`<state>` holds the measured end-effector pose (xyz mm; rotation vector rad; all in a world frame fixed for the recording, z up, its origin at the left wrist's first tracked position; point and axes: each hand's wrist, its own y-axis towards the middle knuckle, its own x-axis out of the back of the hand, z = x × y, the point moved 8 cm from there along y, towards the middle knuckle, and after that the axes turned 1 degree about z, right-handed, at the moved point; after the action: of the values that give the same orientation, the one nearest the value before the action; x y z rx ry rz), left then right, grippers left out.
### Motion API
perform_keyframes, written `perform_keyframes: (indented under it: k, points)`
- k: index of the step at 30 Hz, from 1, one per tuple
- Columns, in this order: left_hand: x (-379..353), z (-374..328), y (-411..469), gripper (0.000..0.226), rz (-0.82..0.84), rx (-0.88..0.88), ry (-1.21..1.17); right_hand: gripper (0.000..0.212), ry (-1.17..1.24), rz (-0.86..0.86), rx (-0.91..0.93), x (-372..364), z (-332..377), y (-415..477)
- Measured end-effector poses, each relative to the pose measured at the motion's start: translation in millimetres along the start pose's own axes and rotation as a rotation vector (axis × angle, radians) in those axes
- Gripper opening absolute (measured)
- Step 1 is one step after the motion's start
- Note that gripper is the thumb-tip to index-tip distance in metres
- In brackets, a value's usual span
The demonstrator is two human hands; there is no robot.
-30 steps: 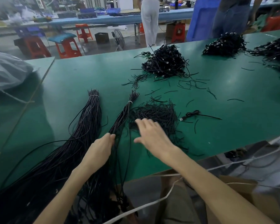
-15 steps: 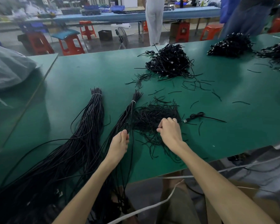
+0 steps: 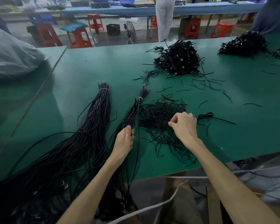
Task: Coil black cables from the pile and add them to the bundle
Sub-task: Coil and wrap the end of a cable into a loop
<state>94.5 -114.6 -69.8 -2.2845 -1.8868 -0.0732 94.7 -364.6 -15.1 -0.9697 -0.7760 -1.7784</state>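
Two long bundles of black cables lie on the green table (image 3: 95, 65), each tied near its far end: a thick bundle (image 3: 97, 115) on the left and a thinner bundle (image 3: 134, 109) beside it. My left hand (image 3: 124, 139) grips the thin bundle's strands partway down. To its right lies a flat pile of short black ties (image 3: 158, 113). My right hand (image 3: 183, 125) rests on this pile, its fingers curled and pinching some strands. A heap of coiled black cables (image 3: 176, 59) sits farther back, with a single small coiled cable (image 3: 205, 116) just right of my right hand.
Loose black ties are scattered between the heap and the pile. A second coiled heap (image 3: 244, 44) lies at the far right. A clear plastic bag (image 3: 10, 57) sits at the left. Both bundles hang over the near table edge. Stools and two persons stand behind.
My right hand went from reaching open above the tie pile to curling down onto it and pinching strands. My left hand slid up the thin bundle.
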Motion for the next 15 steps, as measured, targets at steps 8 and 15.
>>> perform_keyframes:
  k: [8, 15]
  points:
    - [-2, 0, -1, 0.04, -0.004, 0.0, 0.015, 0.012, -0.034, -0.086, 0.092, 15, 12, -5]
    - [-3, -3, -2, 0.038, -0.008, -0.013, 0.001, 0.012, 0.435, -0.203, 0.063, 32, 35, -25]
